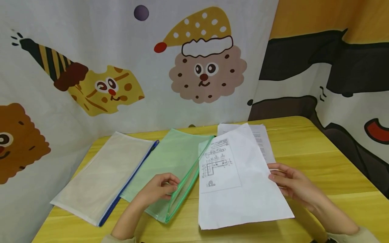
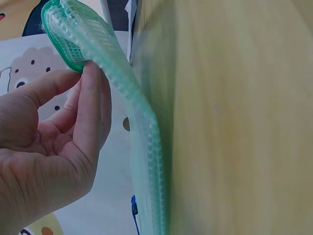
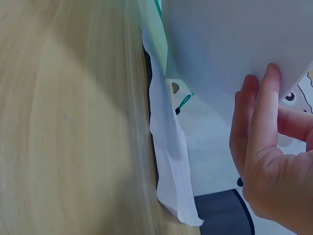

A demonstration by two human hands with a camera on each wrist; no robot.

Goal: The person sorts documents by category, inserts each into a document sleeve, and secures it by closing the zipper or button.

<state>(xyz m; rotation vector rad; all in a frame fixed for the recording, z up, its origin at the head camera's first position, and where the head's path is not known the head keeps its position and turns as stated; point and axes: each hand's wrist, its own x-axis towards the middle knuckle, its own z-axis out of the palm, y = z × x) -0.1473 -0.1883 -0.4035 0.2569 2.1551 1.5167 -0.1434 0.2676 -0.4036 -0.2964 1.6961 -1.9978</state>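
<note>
My left hand (image 1: 159,189) pinches one lip of a green mesh zipper pouch (image 1: 179,152), whose long right side gapes apart. In the left wrist view, thumb and fingertips meet on the green edge of the pouch (image 2: 142,112). My right hand (image 1: 293,184) holds a white sheet of paper (image 1: 243,202) by its right edge, thumb on top and fingers beneath. A technical drawing is printed on the sheet's upper left. The sheet is raised off the table, its left edge beside the pouch's opening. The right wrist view shows the fingers behind the sheet (image 3: 220,44).
A white zipper pouch (image 1: 103,175) with a blue zipper lies at the left, touching the green one. Behind the raised sheet, more printed paper (image 1: 264,141) lies on the yellow wood-grain table (image 1: 328,168). A cartoon-printed curtain (image 1: 121,33) hangs along the table's back.
</note>
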